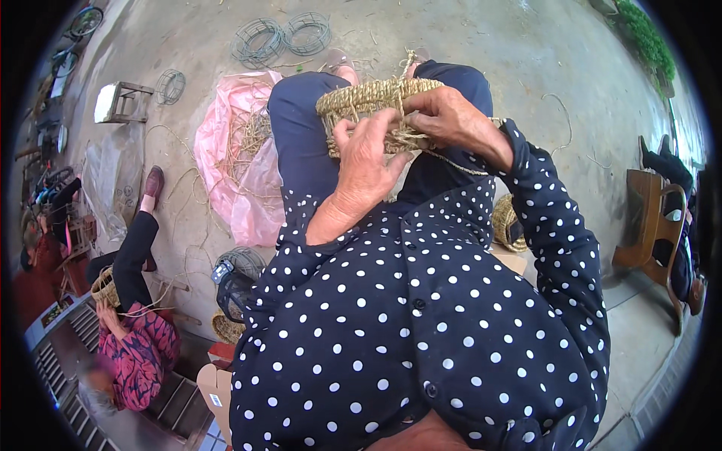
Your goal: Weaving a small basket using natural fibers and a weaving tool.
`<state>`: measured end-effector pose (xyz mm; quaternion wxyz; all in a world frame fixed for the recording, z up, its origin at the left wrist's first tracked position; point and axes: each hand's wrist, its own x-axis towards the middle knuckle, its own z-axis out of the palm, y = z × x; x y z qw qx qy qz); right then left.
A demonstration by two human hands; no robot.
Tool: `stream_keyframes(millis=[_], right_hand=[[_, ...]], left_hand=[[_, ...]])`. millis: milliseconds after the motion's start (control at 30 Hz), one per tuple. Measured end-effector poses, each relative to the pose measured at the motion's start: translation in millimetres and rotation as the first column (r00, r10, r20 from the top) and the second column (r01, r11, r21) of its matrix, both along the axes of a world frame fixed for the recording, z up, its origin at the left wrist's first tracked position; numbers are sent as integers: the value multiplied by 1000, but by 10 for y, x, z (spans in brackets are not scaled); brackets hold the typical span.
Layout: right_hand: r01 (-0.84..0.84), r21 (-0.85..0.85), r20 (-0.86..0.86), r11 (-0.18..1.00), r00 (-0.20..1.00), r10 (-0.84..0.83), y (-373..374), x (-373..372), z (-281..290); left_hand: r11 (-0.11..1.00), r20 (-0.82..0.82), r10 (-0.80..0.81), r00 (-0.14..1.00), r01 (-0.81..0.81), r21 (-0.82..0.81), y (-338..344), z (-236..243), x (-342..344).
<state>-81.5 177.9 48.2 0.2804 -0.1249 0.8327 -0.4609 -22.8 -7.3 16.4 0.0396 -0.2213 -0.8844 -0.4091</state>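
A partly woven straw basket [365, 95] with a braided rim and loose cords sits over my lap, between my knees. My left hand [362, 158] grips its near side from the left, fingers bent among the strands and thumb along the lower weave. My right hand [454, 115] holds the right side, thumb and fingers pinched on the weave; those fingertips are partly hidden. A cord [466, 169] hangs from the basket beside my right sleeve.
Pink plastic [229, 199] with loose straw lies left, wire frames [307, 34] and a stool [120, 101] beyond. A co-worker [139, 349] holds a basket at lower left; other people sit at both edges. A wooden bench [639, 225] stands right, a woven basket [511, 225] behind me.
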Motion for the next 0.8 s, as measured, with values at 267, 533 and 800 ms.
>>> stream_keyframes(millis=[267,533,800], right_hand=[[561,307,-709,769,673,-208,846,307,-148],[885,340,-535,319,461,-708,3674,1332,-3],[877,-63,-169,477,461,-871,2963,1142,-549]], left_hand=[[993,-147,95,985,-104,-52,-63,-105,43],[997,-165,-68,984,71,14,-61,-138,52],[999,-118,-8,993,14,49,-309,-154,-73]])
